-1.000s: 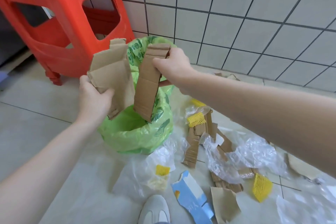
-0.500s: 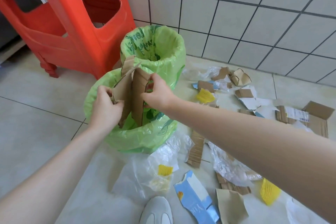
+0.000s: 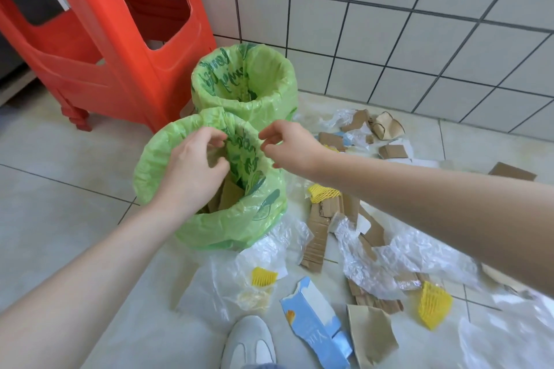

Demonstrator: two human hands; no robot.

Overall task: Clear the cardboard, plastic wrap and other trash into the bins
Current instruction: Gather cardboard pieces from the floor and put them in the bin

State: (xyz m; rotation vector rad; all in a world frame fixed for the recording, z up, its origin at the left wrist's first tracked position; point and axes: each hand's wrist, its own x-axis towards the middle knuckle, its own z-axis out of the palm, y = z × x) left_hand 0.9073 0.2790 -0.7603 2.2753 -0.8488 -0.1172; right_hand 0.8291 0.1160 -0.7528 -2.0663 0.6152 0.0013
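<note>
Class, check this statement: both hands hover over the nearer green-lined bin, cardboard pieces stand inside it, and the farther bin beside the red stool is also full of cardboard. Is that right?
Not quite. The head view shows the left hand and right hand over the nearer bin, with cardboard pieces standing inside. But the farther bin beside the red stool shows only its green liner inside, no cardboard.
</note>
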